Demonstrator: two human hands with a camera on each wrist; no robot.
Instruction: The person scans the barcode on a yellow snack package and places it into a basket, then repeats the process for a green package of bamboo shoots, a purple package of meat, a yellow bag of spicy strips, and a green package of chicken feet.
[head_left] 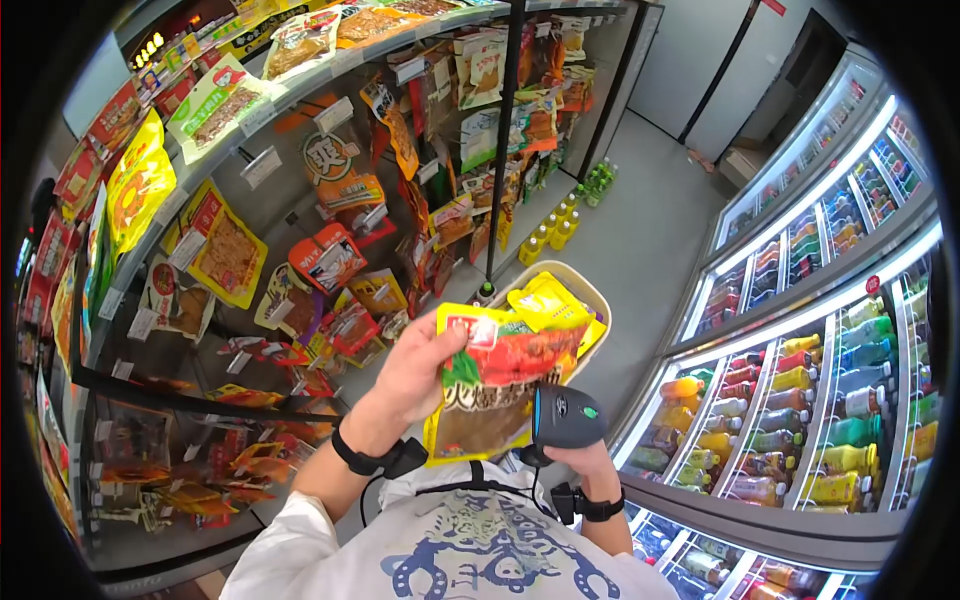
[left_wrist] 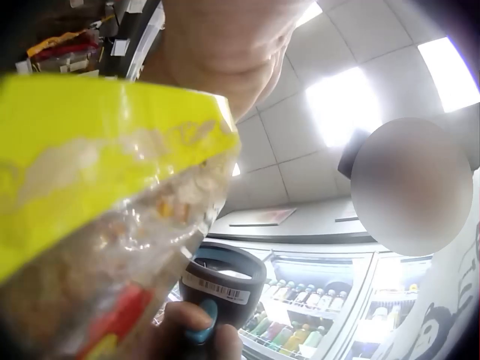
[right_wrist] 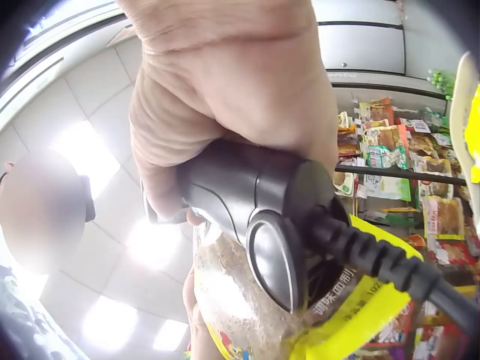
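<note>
L hand (head_left: 412,368) pinches snack pkt (head_left: 500,365); R hand (head_left: 585,458) curled round scanner (head_left: 568,420).

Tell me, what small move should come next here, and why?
Perhaps angle the rectangular, yellow-edged plastic packet toward the dark grey, handheld plastic scanner for a reading: the left hand holds the packet up, while the right hand grips the scanner close beside it.

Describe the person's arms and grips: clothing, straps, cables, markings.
Left grip and right grip: ungloved. Left strap: black, carrying a bulky black left module; thin black cable looping below. Right strap: black, with a similar dark right module. Left sleeve: white, loose, ending short of the strap. No legible markings on either strap.
</note>
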